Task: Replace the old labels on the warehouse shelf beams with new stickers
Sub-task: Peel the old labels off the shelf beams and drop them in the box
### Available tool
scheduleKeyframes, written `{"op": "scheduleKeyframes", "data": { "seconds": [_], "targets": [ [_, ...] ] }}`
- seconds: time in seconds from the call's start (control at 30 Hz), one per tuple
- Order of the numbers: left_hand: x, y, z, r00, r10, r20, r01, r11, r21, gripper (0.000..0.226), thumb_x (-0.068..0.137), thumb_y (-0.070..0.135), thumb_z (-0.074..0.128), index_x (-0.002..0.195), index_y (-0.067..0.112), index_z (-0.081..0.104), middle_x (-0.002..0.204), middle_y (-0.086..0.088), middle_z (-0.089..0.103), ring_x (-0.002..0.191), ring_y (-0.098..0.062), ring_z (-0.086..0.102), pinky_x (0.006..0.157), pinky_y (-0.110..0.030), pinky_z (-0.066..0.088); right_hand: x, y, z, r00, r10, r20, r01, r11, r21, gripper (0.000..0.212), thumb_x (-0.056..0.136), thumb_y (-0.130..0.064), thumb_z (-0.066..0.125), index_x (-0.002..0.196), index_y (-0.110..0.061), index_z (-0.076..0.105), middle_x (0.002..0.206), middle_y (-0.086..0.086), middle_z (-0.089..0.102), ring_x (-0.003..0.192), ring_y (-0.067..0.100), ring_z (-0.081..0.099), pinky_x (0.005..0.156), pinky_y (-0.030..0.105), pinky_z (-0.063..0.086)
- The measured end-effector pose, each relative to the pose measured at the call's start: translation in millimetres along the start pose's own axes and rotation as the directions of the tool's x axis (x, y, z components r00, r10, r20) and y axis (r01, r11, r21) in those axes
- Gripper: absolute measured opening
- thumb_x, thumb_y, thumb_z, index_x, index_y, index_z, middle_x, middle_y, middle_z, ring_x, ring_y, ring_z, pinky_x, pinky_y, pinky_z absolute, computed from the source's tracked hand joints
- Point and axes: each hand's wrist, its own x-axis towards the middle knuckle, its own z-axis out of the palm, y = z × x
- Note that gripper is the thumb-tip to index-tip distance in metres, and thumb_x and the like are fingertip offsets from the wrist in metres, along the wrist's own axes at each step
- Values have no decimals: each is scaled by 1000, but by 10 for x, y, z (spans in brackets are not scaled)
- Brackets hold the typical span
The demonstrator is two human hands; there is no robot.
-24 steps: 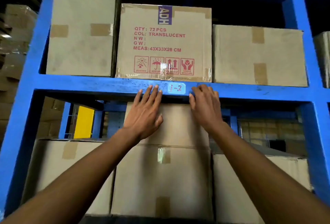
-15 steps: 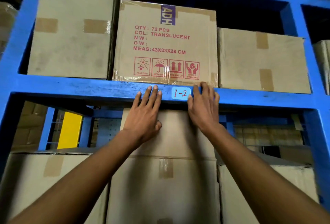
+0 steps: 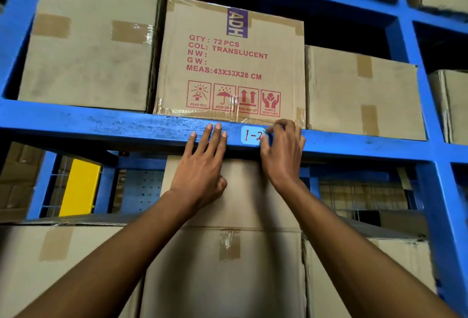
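Observation:
A pale blue label (image 3: 250, 135) marked "1-2" in red is stuck on the front of the blue shelf beam (image 3: 101, 125). My right hand (image 3: 282, 153) curls its fingers over the label's right edge, with thumb and forefinger pinching that edge, which looks slightly lifted. My left hand (image 3: 205, 163) lies flat with spread fingers, its fingertips on the beam just left of the label and its palm over the box below.
Cardboard boxes fill the shelf above the beam, among them a printed one (image 3: 228, 64) reading "72 PCS TRANSLUCENT". More taped boxes (image 3: 222, 267) stand below. A blue upright (image 3: 435, 203) rises at the right; a yellow panel (image 3: 78, 186) shows behind at the left.
My right hand went from flat on the beam to curled, its fingertips now pinching the label's right edge. The left hand stayed flat. The camera moved closer and tilted upward.

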Motion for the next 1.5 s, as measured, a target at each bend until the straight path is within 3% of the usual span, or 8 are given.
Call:
{"op": "scheduleKeyframes", "data": {
  "seconds": [0.27,0.4,0.63,0.73,0.9,1.07,1.4,1.5],
  "targets": [
    [5,7,-1,1000,-8,16,8,1000,-18,91,84,39,48,148,9,-10,158,-12,-14,145,-27,-14,118,-47,-6,66,18,-8,994,-109,-9,105,976,-192,24,93,-21,47,110,-6,56,123,10,50,114,25,42,100,36,29],
    [3,4,-5,1000,-7,19,7,1000,-13,90,85,39,46,147,9,-12,157,-13,-16,145,-27,-17,118,-47,-7,135,-54,-48,970,-228,85,242,858,-454,23,86,-7,50,107,-1,54,127,16,47,116,30,42,103,41,30],
    [-1,11,-26,1000,-7,25,7,1000,-31,89,85,36,45,148,8,-11,157,-13,-15,145,-27,-16,119,-47,-5,155,-157,-75,928,-284,242,372,742,-558,33,77,-3,63,108,1,56,127,19,44,119,32,38,107,47,27],
    [-2,9,-24,1000,-5,29,6,1000,-24,90,85,37,45,147,8,-11,157,-13,-15,145,-27,-17,118,-47,-6,194,-136,-84,935,-285,212,353,812,-464,26,83,-10,58,107,0,56,123,16,49,115,30,42,104,43,31],
    [-5,-5,-23,999,-4,37,4,1000,-2,92,84,39,47,147,8,-13,157,-14,-16,144,-28,-17,119,-48,-4,260,-19,-143,984,-83,159,81,996,23,13,74,-15,63,73,-2,65,127,10,54,114,24,43,87,28,33],
    [-11,2,-41,999,5,51,-5,1000,13,92,84,38,47,147,7,-13,157,-14,-16,144,-28,-17,118,-48,-4,251,107,-229,948,-50,315,-28,971,238,11,77,-17,64,77,-6,68,132,4,50,120,15,40,96,32,37],
    [-108,191,-125,997,-17,73,25,994,-108,86,83,39,49,149,9,3,159,-13,-4,147,-26,-6,118,-42,-2,-28,108,-482,925,31,378,-248,803,542,21,83,-17,57,76,-1,69,95,7,72,72,-10,58,67,5,43],
    [-247,345,-97,997,35,71,-25,990,-141,83,84,38,48,149,9,5,159,-13,0,147,-25,-2,118,-40,0,-103,348,-582,916,122,382,-329,774,541,23,84,-18,56,78,2,67,94,17,72,89,16,67,80,34,53]
  ]
}}
